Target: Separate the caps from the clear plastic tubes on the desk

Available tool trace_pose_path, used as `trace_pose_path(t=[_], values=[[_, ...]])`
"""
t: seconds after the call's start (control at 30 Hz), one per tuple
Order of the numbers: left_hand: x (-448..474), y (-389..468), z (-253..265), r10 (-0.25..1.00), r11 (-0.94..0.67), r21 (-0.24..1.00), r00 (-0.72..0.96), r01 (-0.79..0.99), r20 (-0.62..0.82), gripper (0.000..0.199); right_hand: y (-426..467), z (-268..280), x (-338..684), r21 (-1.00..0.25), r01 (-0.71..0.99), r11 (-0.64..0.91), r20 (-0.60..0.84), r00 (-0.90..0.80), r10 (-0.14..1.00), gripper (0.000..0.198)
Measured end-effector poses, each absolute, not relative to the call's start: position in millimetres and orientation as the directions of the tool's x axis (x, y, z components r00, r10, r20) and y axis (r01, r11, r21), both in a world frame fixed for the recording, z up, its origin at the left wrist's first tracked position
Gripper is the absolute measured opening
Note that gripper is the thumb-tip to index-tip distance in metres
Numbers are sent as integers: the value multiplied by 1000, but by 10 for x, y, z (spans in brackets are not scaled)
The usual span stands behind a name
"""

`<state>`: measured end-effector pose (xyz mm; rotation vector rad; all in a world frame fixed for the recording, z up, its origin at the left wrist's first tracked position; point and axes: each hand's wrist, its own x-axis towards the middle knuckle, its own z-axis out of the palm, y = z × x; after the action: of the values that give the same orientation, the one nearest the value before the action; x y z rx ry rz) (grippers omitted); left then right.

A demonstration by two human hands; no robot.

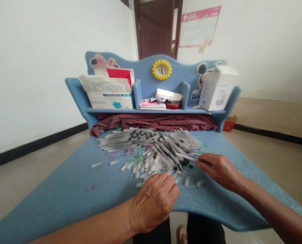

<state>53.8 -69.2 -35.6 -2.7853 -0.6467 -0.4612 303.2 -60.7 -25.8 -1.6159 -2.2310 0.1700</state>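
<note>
Where the blue desk (64, 189) lies bare left of the curled left hand (154, 200) | right hand (218, 169) pinches a white strip (189, 156) | pile of strips (151, 145) just beyond the fingertips | white walls, tiled floor

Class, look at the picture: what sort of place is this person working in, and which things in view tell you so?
Probably a room at home, not a workshop: a child's blue desk with cartoon cut-outs and a toy clock, a wooden door, and a bare tiled floor.
</note>
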Motion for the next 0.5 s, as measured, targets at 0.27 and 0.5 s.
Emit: trace_pose_path(t=[0.27,0.5], values=[[98,-376,-104,605,-663,-247,700,707,379,22,-261,-80,2528,9,995,96,260,-95,961,35],[-438,169,226,932,-248,-206,291,946,216,20,-42,-97,2223,69,989,132,259,-146,955,37]])
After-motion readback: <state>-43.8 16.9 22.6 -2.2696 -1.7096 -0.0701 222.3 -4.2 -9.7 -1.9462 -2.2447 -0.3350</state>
